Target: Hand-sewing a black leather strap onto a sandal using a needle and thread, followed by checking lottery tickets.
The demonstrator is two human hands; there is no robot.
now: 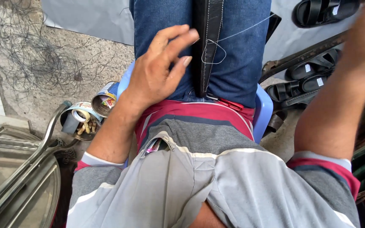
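- Concrete ground [85,55], strewn with loose thread, is seen at 10 o'clock; black sandals [305,82] lie at 2 o'clock.
- A black leather strap [208,38] is held upright between the knees at 12 o'clock.
- The left hand [157,71] is spread open beside it, gripping nothing.
- A thread [233,31] is drawn out toward the right arm [339,97]; the hand's grip cannot be told.
- A slack loop is judged not yet pulled tight, so stitching appears unfinished.

Concrete floor [106,59], 2 open tins [93,110], black sandals [305,80], tangled thread [30,55]

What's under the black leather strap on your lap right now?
The black leather strap lies on blue jeans, with the left hand beside it. A thread loop crosses it. Its underside is hidden.
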